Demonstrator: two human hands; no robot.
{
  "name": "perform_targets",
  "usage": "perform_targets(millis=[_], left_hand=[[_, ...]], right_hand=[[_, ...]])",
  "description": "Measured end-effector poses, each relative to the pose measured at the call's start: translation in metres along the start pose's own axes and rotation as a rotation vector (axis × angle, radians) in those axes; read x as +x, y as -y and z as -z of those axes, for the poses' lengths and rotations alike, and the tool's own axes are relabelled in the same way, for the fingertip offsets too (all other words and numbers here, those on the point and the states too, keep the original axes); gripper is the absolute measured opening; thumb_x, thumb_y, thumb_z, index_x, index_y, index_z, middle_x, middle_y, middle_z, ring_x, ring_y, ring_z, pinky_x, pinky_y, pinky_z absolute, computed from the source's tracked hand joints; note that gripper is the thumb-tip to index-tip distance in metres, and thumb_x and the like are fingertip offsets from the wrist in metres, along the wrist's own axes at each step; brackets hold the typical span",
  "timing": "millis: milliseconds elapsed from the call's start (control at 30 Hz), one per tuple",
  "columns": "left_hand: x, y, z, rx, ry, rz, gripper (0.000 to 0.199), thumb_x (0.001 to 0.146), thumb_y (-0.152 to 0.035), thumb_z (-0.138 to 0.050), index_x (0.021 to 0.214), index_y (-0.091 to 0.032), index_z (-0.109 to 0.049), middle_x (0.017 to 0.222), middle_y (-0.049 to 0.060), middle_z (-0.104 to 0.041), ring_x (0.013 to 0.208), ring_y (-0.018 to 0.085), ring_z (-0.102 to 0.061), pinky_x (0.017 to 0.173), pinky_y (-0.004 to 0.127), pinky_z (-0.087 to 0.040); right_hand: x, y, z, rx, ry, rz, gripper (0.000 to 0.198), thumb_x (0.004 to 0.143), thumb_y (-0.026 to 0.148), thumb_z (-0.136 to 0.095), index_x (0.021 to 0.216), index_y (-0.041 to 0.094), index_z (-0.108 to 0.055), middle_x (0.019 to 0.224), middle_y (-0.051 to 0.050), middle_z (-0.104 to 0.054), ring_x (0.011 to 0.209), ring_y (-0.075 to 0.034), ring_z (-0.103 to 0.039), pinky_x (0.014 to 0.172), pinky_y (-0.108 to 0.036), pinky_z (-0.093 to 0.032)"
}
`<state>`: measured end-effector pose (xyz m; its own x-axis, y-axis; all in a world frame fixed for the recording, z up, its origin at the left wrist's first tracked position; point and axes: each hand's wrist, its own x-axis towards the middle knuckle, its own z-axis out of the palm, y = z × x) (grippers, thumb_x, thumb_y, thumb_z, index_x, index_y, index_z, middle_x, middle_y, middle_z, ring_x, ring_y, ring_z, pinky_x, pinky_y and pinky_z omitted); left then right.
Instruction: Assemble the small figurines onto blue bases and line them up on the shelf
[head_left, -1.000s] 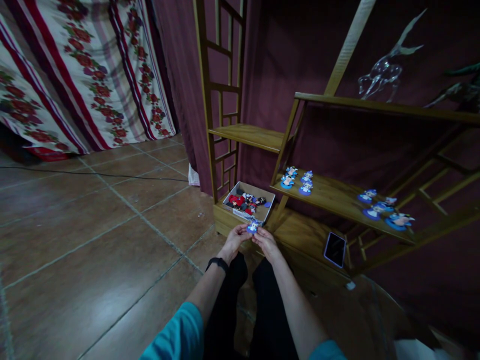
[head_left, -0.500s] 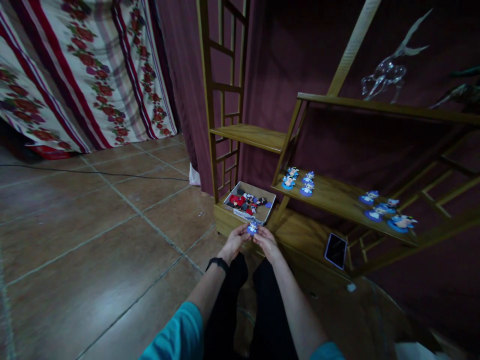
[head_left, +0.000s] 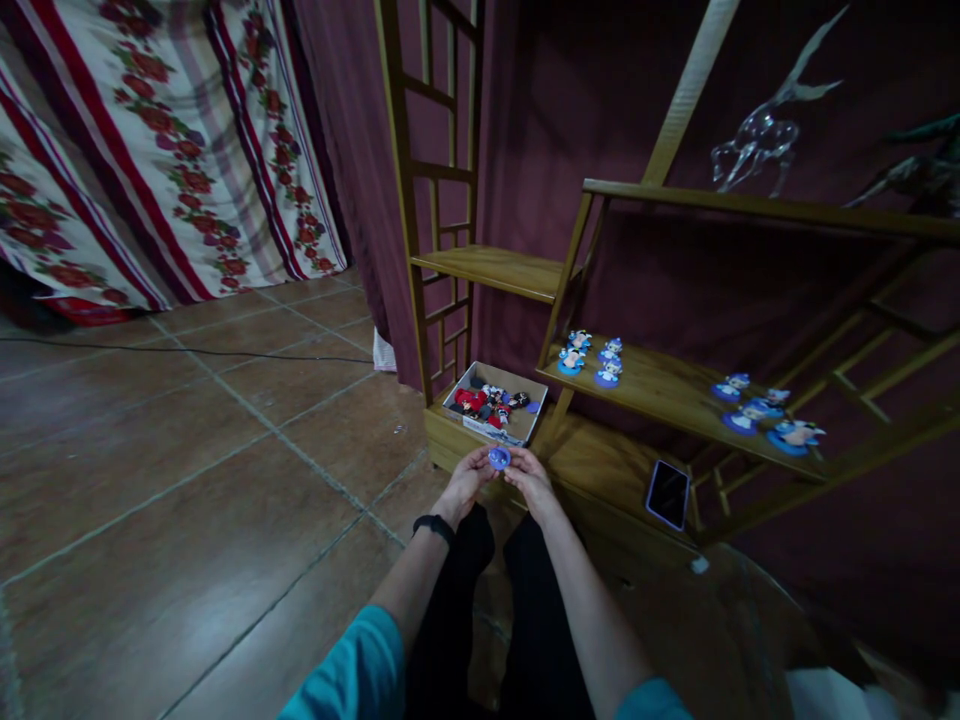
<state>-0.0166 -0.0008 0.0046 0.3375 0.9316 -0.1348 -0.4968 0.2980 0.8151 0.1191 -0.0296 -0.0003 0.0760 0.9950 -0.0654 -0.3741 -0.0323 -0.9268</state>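
Between the fingertips of both hands is a small figurine [head_left: 499, 458], its round purple base turned toward me; most of its figure does not show. My left hand [head_left: 471, 476] grips it from the left, and my right hand [head_left: 529, 476] from the right. Just beyond the hands stands a shallow cardboard box [head_left: 537, 428] with loose red, black and white figures [head_left: 491, 403] and a purple disc [head_left: 532, 408] in it. Several similar figurines [head_left: 609, 372] on blue and purple bases stand at the left of the shelf [head_left: 660, 385], and more figurines [head_left: 745, 415] at its right.
A phone or small tablet [head_left: 668, 494] lies on the lower wooden level at the right. Upright posts and lattice of the wooden rack [head_left: 409, 200] rise behind the box. A clear glass animal ornament [head_left: 765, 140] stands on the upper shelf. A black cable [head_left: 225, 352] crosses the tiled floor.
The figurine has turned in my hands: its white-and-purple figure faced me before, and now its round purple base does. Both hands stay in nearly the same place. The view has shifted slightly.
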Motion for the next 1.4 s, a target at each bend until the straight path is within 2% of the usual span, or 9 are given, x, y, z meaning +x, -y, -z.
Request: perform_targets(millis=[267, 533, 733, 1033, 1400], left_hand=[[0.003, 0.002, 0.001, 0.010, 0.007, -0.002, 0.048, 0.054, -0.011, -0.073, 0.100, -0.014, -0.062, 0.089, 0.008, -0.066, 0.074, 0.014, -0.059, 0.071, 0.027, -0.044], [0.002, 0.000, -0.001, 0.001, 0.028, 0.019, 0.047, 0.055, -0.010, -0.073, 0.100, -0.012, -0.061, 0.087, 0.009, -0.066, 0.076, 0.015, -0.061, 0.076, 0.028, -0.044], [-0.001, -0.002, -0.003, 0.005, 0.026, -0.004, 0.048, 0.055, -0.011, -0.074, 0.100, -0.013, -0.059, 0.086, 0.008, -0.065, 0.076, 0.015, -0.061, 0.077, 0.029, -0.044], [-0.001, 0.000, -0.003, 0.072, -0.081, -0.061, 0.049, 0.047, -0.011, -0.077, 0.091, -0.016, -0.058, 0.089, 0.005, -0.063, 0.076, 0.015, -0.060, 0.076, 0.031, -0.044], [0.000, 0.001, -0.002, 0.101, -0.048, -0.086, 0.047, 0.047, -0.012, -0.077, 0.087, -0.017, -0.054, 0.092, 0.003, -0.062, 0.073, 0.013, -0.059, 0.072, 0.029, -0.045]], right_hand=[[0.004, -0.003, 0.003, -0.006, -0.008, -0.001, 0.045, 0.057, 0.028, -0.071, 0.101, 0.023, -0.059, 0.086, -0.003, -0.066, 0.074, -0.015, -0.060, 0.065, -0.026, -0.044], [0.009, -0.008, 0.007, 0.035, -0.046, -0.044, 0.050, 0.054, 0.030, -0.073, 0.102, 0.022, -0.060, 0.097, -0.005, -0.065, 0.079, -0.015, -0.060, 0.064, -0.025, -0.046], [0.008, -0.007, 0.007, 0.059, -0.047, -0.030, 0.046, 0.056, 0.029, -0.072, 0.100, 0.022, -0.062, 0.096, -0.004, -0.065, 0.074, -0.013, -0.060, 0.063, -0.024, -0.046], [0.008, -0.007, 0.006, 0.108, -0.110, -0.052, 0.037, 0.054, 0.028, -0.074, 0.089, 0.019, -0.062, 0.084, -0.004, -0.065, 0.063, -0.012, -0.058, 0.062, -0.028, -0.048], [0.008, -0.009, 0.006, 0.096, -0.055, -0.071, 0.032, 0.056, 0.029, -0.074, 0.083, 0.019, -0.061, 0.085, -0.004, -0.065, 0.073, -0.016, -0.061, 0.068, -0.031, -0.049]])
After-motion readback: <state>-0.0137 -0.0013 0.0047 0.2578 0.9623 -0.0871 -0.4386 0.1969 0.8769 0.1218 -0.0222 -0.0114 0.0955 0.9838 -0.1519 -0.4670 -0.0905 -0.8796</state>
